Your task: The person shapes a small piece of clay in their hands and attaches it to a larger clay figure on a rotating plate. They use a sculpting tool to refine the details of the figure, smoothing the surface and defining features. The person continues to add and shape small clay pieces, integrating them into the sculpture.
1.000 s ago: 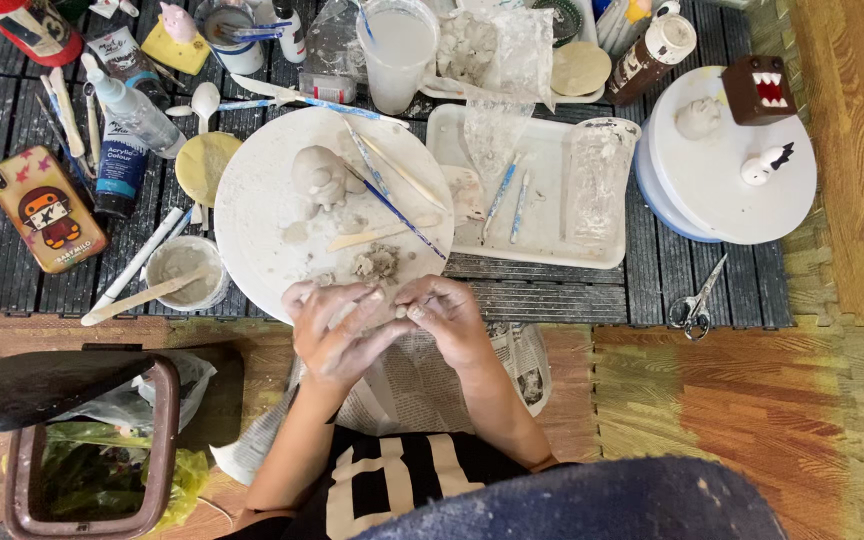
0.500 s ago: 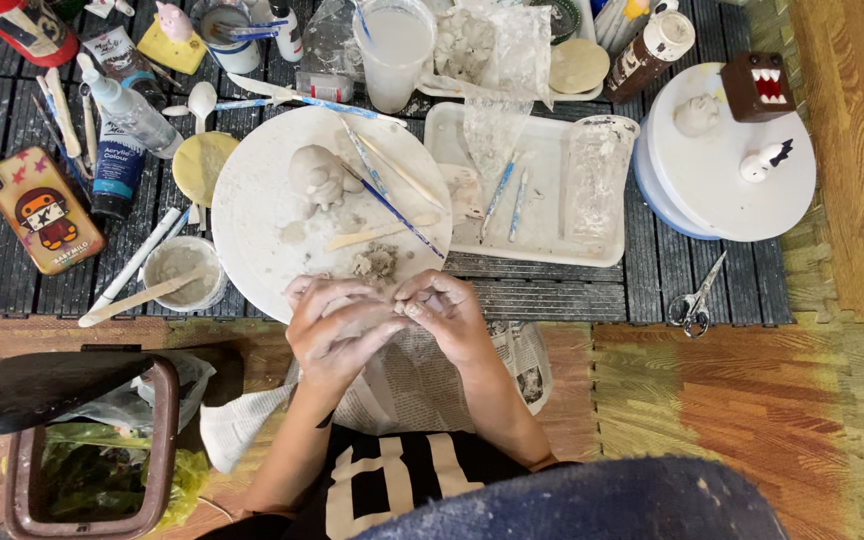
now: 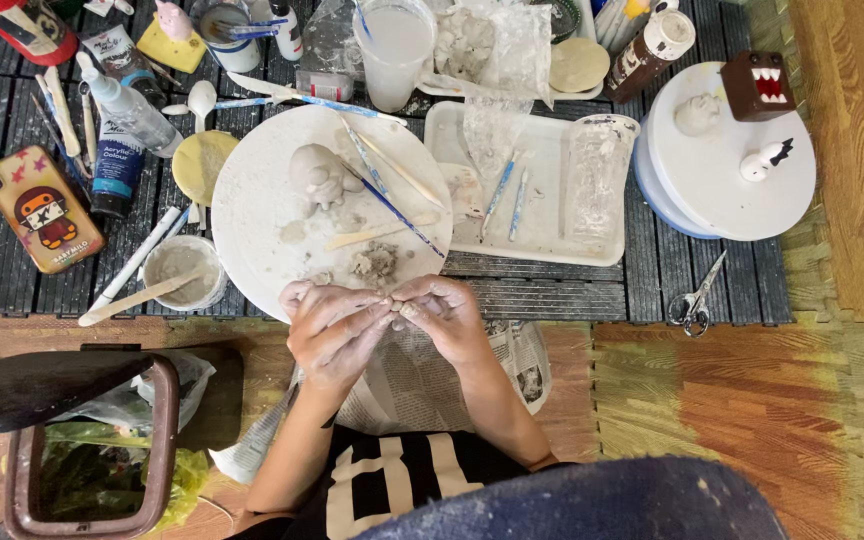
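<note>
Far left edge of the table, a phone [image 3: 42, 210] in a cartoon case lies flat beside a dark paint tube [image 3: 115, 165]; both sit close to the wet work, so a stray smear from clay-coated hands could foul them. Next along, a small cup of slip [image 3: 182, 270] has a wooden stick [image 3: 132, 300] resting across its rim and jutting past it: a nudge from the left forearm could tip the cup or flick the stick off the near edge.

Centre now: the left hand [image 3: 330, 330] and right hand [image 3: 445, 315] meet just over the near edge of the table, fingers of both pinched together on a small lump of clay [image 3: 392, 303]. It is mostly hidden between the fingertips, so its shape cannot be made out. Squeeze too hard and, in my judgement, a piece that small tears or crumbles; let go and it drops onto the newspaper [image 3: 422, 380] below the hands.

Just beyond the hands, the round white board [image 3: 252, 200] carries a clay figure [image 3: 317, 175] and several loose tools [image 3: 392, 195] lying across it. A reach forward could knock those tools into the figure.

Right of that, a white tray [image 3: 552, 240], then a white turntable [image 3: 722, 170] with small models, and scissors [image 3: 694, 300] near the edge, well apart from the hands.
</note>
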